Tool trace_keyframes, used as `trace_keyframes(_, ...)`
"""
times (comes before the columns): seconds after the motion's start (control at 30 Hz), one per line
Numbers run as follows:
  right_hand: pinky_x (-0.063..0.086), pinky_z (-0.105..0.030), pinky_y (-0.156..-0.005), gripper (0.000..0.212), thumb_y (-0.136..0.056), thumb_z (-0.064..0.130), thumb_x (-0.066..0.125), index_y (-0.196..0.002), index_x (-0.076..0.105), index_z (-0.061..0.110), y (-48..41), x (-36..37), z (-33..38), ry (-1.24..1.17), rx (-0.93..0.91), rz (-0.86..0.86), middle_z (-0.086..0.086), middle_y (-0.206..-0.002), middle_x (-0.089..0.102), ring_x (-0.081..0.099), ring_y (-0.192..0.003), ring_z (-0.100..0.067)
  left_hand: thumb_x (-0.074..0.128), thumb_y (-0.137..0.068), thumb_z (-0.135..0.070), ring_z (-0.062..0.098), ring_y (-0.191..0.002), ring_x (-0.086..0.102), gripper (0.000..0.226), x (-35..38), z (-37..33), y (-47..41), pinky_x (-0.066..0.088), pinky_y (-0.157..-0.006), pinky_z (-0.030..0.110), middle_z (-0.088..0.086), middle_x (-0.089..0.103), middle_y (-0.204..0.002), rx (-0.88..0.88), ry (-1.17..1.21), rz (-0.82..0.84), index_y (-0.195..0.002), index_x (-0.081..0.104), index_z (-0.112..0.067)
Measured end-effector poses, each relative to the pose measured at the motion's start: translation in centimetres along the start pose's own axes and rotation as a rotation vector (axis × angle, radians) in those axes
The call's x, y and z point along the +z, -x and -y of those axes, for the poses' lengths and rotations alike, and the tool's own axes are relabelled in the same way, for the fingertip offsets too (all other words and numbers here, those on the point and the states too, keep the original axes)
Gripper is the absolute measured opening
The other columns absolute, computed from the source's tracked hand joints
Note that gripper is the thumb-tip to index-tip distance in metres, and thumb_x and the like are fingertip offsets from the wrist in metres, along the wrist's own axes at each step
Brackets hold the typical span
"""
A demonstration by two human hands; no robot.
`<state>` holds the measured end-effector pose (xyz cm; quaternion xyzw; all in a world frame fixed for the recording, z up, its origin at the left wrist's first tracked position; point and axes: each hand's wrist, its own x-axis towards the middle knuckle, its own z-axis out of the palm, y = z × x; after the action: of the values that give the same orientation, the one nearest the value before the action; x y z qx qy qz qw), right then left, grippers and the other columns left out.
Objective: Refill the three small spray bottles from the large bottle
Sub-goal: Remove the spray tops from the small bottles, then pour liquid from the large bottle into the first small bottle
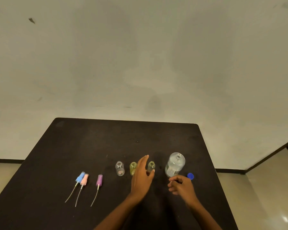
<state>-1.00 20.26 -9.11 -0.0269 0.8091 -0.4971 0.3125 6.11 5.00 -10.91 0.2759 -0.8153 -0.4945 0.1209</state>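
- Table (90,146): dark top. The left edge runs diagonally, well apart from the spray heads. A wide stretch of top lies between the bottle row and the far edge.
- Three spray heads lie on your left with their dip tubes pointing toward you. Blue (80,177) and pink (85,179) are touching; purple (99,180) is just beside them.
- Clear small bottle (120,168) is upright and uncapped, apart from your hands.
- Left yellowish bottle (132,168) is upright and partly hidden behind your left hand.
- Left hand (142,177): fingers straight and together, holding nothing, placed between the two yellowish bottles. The thumb overlaps the right yellowish bottle (151,166); can't tell if it's touching.
- Large bottle (175,164) is upright with its neck open, near the right edge.
- Right hand (181,185): fingers loosely curled, nothing visible in it, just in front of the large bottle's base.
- Blue cap (190,176) lies on the table beside the large bottle, closest to the right edge.
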Motion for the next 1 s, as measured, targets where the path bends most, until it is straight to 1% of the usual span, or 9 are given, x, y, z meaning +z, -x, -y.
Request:
trace_keyframes(0.1,0.048,-0.019,-0.055,0.017,-0.088,-0.001,0.052,-0.081,0.062,0.011,-0.1,-0.8,0.0,0.005,-0.016,-0.007,-0.008,-0.073,0.065,0.062,-0.062,-0.014,0.064,-0.082,-0.011,0.020,-0.128,0.042,0.071,2.3,0.5,-1.7,0.040,-0.105,0.034,0.000,0.030,-0.147,-0.116,0.017,0.024,-0.142,0.027,-0.019)
trace_keyframes(0.23,0.049,-0.019,-0.055,0.015,-0.088,0.002,0.054,-0.079,0.063,0.010,-0.6,-2.0,0.0,0.010,-0.032,-0.030,-0.007,-0.071,0.065,0.062,-0.061,-0.014,0.066,-0.076,-0.002,0.026,-0.105,0.060,0.073,4.4,1.9,-3.2,0.058,-0.074,0.041,0.006,0.043,-0.135,-0.365,0.188,-0.014,-0.138,0.033,-0.022)
trace_keyframes(0.37,0.048,-0.021,-0.055,0.017,-0.087,0.001,0.054,-0.076,0.063,0.009,-0.9,-2.7,-0.1,-0.012,-0.061,-0.095,-0.008,-0.070,0.064,0.060,-0.060,-0.015,0.066,-0.076,-0.006,0.025,-0.094,0.064,0.047,5.7,3.7,-4.7,0.057,-0.075,0.047,0.009,0.060,-0.112,-0.396,0.137,-0.045,-0.117,0.052,-0.022)
trace_keyframes(0.47,0.050,-0.026,-0.063,0.012,-0.084,0.000,0.058,-0.078,0.059,0.011,-1.2,-2.9,0.3,-0.051,-0.117,-0.206,-0.010,-0.078,0.062,0.060,-0.073,-0.021,0.068,-0.075,-0.010,0.024,-0.087,0.065,0.026,5.4,2.9,-4.8,0.056,-0.076,0.048,0.008,0.066,-0.098,-0.369,0.125,-0.083,-0.095,0.059,-0.023)
trace_keyframes(0.53,0.049,-0.027,-0.068,0.019,-0.078,0.001,0.066,-0.083,0.054,0.015,-1.7,-2.9,0.5,-0.051,-0.148,-0.268,-0.008,-0.087,0.058,0.058,-0.081,-0.022,0.069,-0.076,-0.016,0.022,-0.089,0.064,0.024,4.9,2.3,-4.6,0.055,-0.080,0.048,0.004,0.066,-0.096,-0.333,0.151,-0.086,-0.094,0.058,-0.026)
trace_keyframes(0.63,0.049,-0.028,-0.081,0.057,-0.066,0.005,0.079,-0.112,0.047,0.018,-3.0,-2.4,0.4,-0.028,-0.206,-0.244,0.000,-0.109,0.048,0.052,-0.097,-0.015,0.070,-0.077,-0.025,0.020,-0.095,0.062,0.028,3.3,0.5,-4.0,0.054,-0.084,0.047,0.001,0.064,-0.103,-0.290,0.215,-0.119,-0.103,0.060,-0.023)
trace_keyframes(0.73,0.041,-0.037,-0.101,0.088,-0.060,0.007,0.084,-0.133,0.035,0.014,-4.5,-1.4,0.4,-0.020,-0.214,-0.183,0.001,-0.124,0.041,0.042,-0.116,-0.015,0.072,-0.076,-0.022,0.014,-0.096,0.061,0.032,0.9,-2.6,-3.3,0.049,-0.085,0.030,-0.001,0.066,-0.102,-0.232,0.264,-0.167,-0.107,0.063,-0.016)
trace_keyframes(0.9,0.040,-0.043,-0.102,0.079,-0.061,0.010,0.084,-0.127,0.040,0.016,-6.0,0.1,1.1,-0.092,-0.186,-0.198,-0.005,-0.125,0.050,0.046,-0.119,-0.023,0.075,-0.072,-0.027,0.010,-0.086,0.064,0.014,-3.1,-7.5,-2.1,0.050,-0.075,0.023,-0.008,0.069,-0.085,-0.132,0.380,-0.244,-0.083,0.066,-0.026)
trace_keyframes(1.0,0.044,-0.044,-0.098,0.071,-0.060,0.009,0.084,-0.118,0.044,0.020,-6.3,0.1,1.6,-0.108,-0.190,-0.189,-0.002,-0.116,0.053,0.050,-0.115,-0.024,0.071,-0.077,-0.028,0.006,-0.087,0.064,0.011,-5.3,-10.5,-1.9,0.048,-0.072,0.018,-0.010,0.068,-0.088,-0.052,0.443,-0.233,-0.084,0.064,-0.032)
